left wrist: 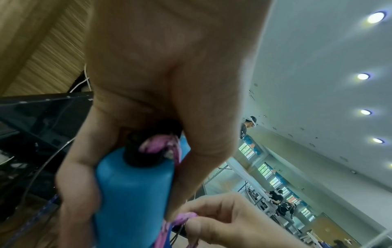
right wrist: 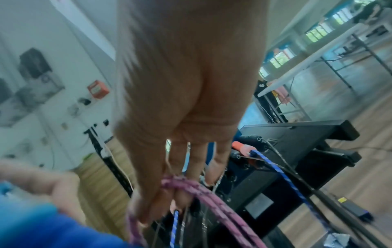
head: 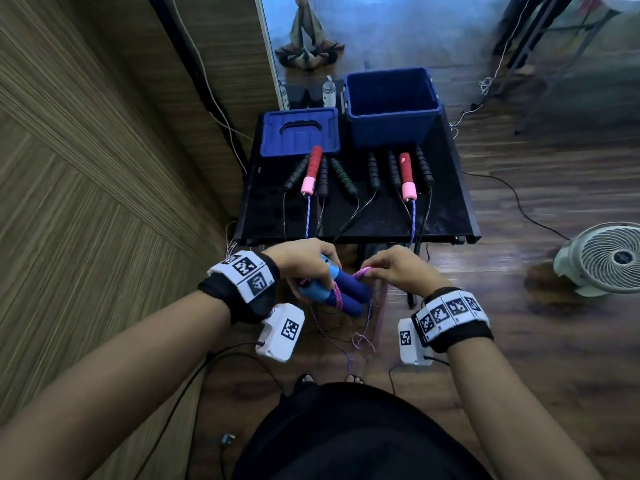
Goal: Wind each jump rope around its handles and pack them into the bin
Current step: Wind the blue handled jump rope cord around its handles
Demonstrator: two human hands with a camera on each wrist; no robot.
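- Below the near edge of the black table, held in the air before the person's waist, is the jump rope in work: two blue handles laid side by side, with a few turns of pink cord already crossing them.
- Step in hand, as judged: winding this first rope. Much cord hangs slack toward the floor, so the winding looks early.
- Next move calls for carrying the pinched cord round both handles under light tension, each turn beside the last, so nothing slips off.
- Left hand: fingers and thumb curled round the handle pair, clamping them together.
- Right hand: fingertips pinch a bight of pink cord just beside the handles; the other fingers are loosely extended.
- Blue bin stands open at the table's far side, nothing visible inside; its lid lies beside it.
- Remaining ropes, red-and-pink and black handles, lie unwound on the table, cords trailing over the near edge.
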